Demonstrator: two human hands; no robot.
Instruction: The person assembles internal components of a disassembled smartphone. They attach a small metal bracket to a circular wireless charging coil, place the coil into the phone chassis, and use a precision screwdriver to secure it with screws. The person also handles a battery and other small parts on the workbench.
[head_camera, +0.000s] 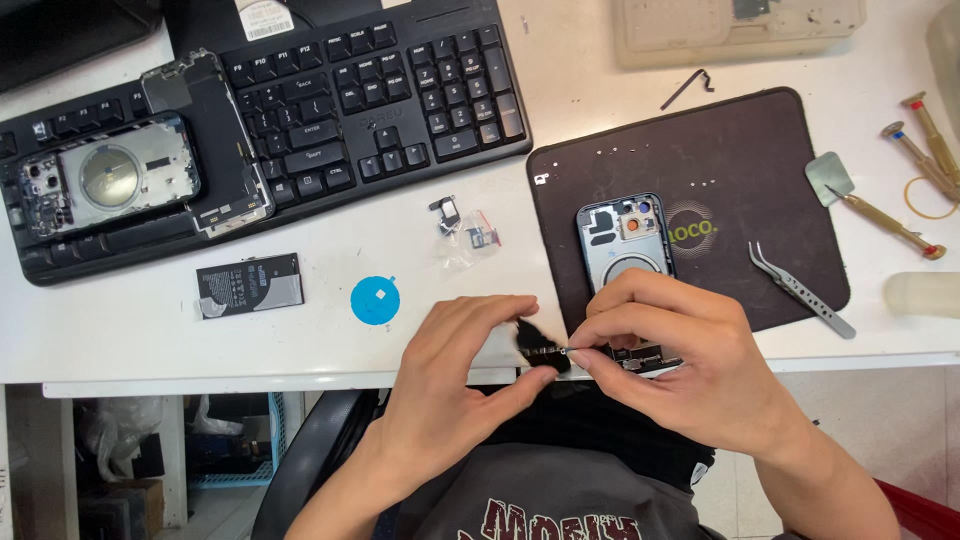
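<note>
Both hands' grip pinched on small black part (540, 350): left hand (455, 365); right hand (665, 345); opened phone shell (625, 245) just beyond.

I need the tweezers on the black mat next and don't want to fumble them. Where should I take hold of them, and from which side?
Judging by how they lie, grip the tweezers at the wide flat shank toward the lower right end, pinching across both arms from above. The curved pointed tips face up-left toward the phone housing, so coming in from the right edge of the black mat should keep fingers off the points.
</note>
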